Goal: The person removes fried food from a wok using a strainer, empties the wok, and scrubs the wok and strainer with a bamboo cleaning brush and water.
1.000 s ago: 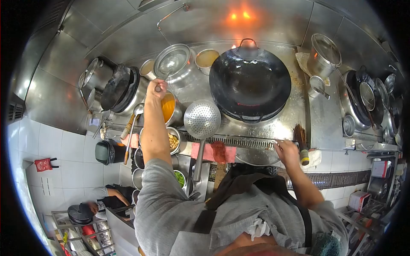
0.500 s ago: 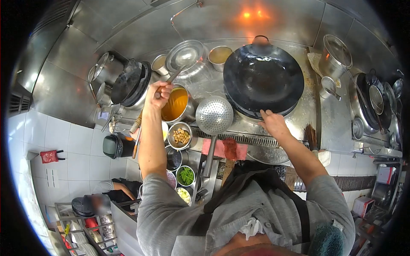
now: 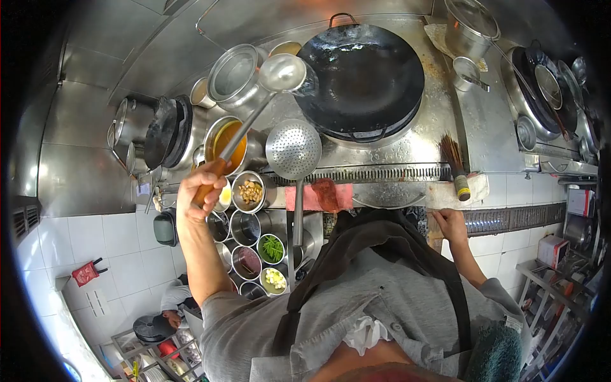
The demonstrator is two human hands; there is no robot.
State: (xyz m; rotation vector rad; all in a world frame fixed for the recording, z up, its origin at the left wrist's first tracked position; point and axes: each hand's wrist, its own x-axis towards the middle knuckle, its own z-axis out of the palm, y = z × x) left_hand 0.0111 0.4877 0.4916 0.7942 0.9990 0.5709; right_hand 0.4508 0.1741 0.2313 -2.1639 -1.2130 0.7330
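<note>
My left hand is wrapped around the wooden handle of a ladle, which reaches up and to the right. The ladle's metal bowl is beside the left rim of a large black wok, and a clear, glassy streak like water shows at its lip. Below the bowl, a perforated skimmer lies face up, with its handle toward my body. My right hand is at the stove's front edge, with its fingers curled in. Whatever those fingers may hold is hidden.
A pot of orange-brown liquid and a bowl of browned pieces stand near my left forearm. Several ingredient containers, one with green vegetables, sit below. A bamboo brush rests at the front right. Another person is at lower left.
My right hand has left the wok's near rim and dropped to the stove's front edge. My left hand has moved down and left, holding the ladle, whose bowl now shows clearly. The view has shifted.
</note>
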